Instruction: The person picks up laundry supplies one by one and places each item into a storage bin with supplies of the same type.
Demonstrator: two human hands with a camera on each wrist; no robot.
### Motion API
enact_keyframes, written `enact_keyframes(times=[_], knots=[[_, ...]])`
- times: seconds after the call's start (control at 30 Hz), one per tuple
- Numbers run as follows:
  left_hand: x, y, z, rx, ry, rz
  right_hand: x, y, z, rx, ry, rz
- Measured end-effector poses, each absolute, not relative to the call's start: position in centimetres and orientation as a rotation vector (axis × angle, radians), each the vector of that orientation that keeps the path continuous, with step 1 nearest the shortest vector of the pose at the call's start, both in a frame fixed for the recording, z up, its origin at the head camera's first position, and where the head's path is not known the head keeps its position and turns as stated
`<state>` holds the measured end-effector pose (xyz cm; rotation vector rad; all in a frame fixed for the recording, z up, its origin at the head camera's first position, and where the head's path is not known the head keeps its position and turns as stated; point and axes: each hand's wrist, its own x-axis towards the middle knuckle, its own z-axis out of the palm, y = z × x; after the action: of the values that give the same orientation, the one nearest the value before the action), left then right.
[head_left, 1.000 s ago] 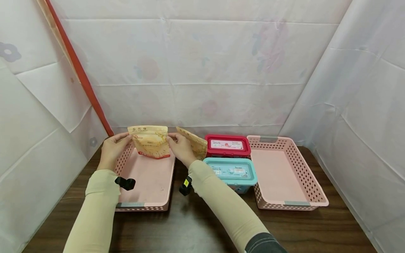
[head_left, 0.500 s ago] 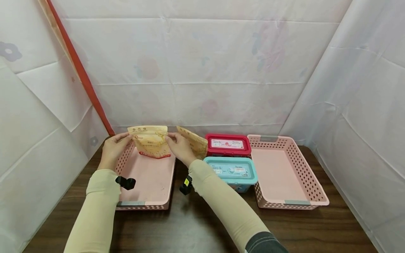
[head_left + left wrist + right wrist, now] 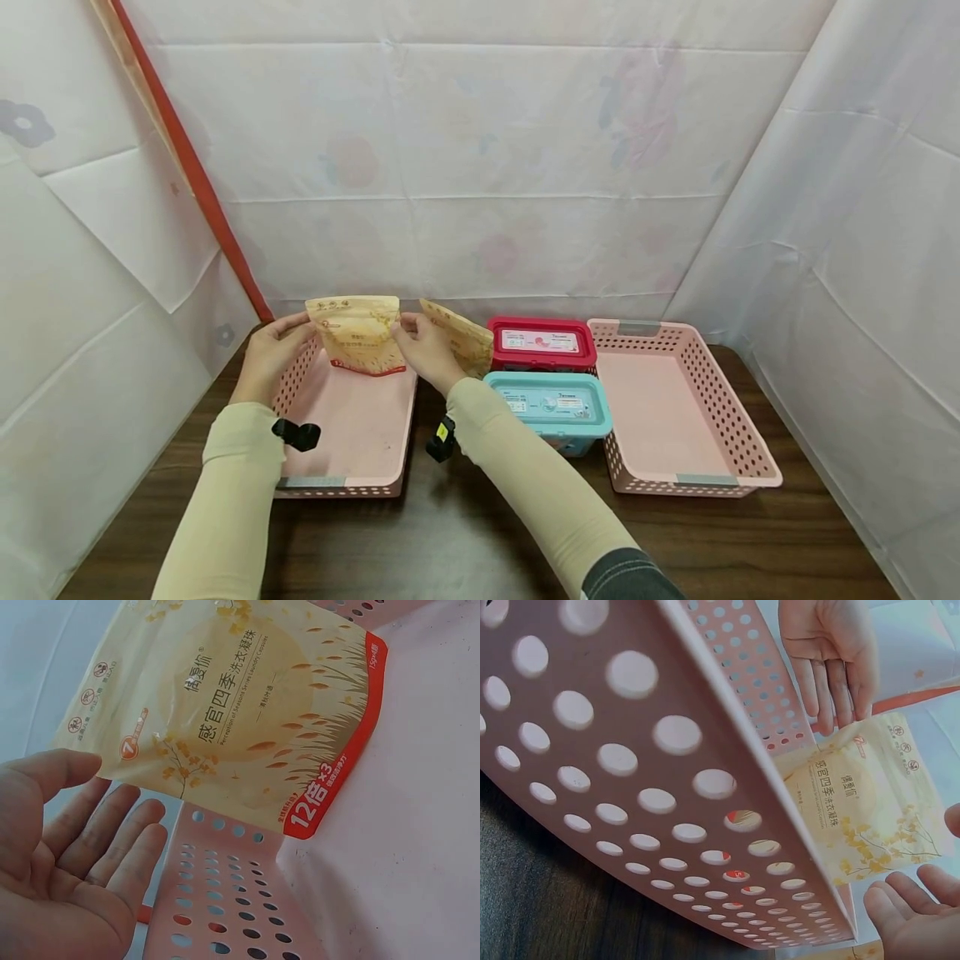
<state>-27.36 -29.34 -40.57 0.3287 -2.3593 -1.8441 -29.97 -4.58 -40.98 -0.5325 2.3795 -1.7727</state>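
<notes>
A yellow pouch with a red bottom band [image 3: 358, 337] [image 3: 232, 705] [image 3: 855, 795] stands upright at the far end of the left pink basket; whether it rests on the basket floor I cannot tell. My left hand [image 3: 270, 354] [image 3: 75, 862] [image 3: 832, 660] pinches its upper left edge, the other fingers fairly straight. On the opposite edge, my right hand [image 3: 429, 350] [image 3: 922, 907] pinches it with thumb and fingers, partly cut off in the right wrist view. Just behind the right hand leans a second yellow pouch [image 3: 465, 337].
The left pink basket [image 3: 352, 425] [image 3: 405, 787] [image 3: 727, 735] sits on the dark wooden table [image 3: 420, 533]. A red-lidded box [image 3: 542, 360] and a light-blue-lidded box [image 3: 547, 421] stand between it and another pink basket [image 3: 667, 417] on the right. Pale curtains surround the table.
</notes>
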Motion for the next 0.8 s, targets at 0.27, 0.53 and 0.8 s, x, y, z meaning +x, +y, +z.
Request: enact_keyframes(times=[0.27, 0.53, 0.8], knots=[[-27.3, -29.5, -40.9, 0.274, -2.417, -1.803, -29.9, -4.4, -41.0, -0.536, 2.314, -1.791], [-27.3, -29.6, -40.8, 0.25, -2.448, -1.783, -29.6, -4.3, -40.4, -0.499, 2.296, -1.796], [-26.7, -29.7, -40.4, 0.281, -2.461, -1.764, -29.5, -4.0, -40.1, -0.467, 2.285, -1.809]])
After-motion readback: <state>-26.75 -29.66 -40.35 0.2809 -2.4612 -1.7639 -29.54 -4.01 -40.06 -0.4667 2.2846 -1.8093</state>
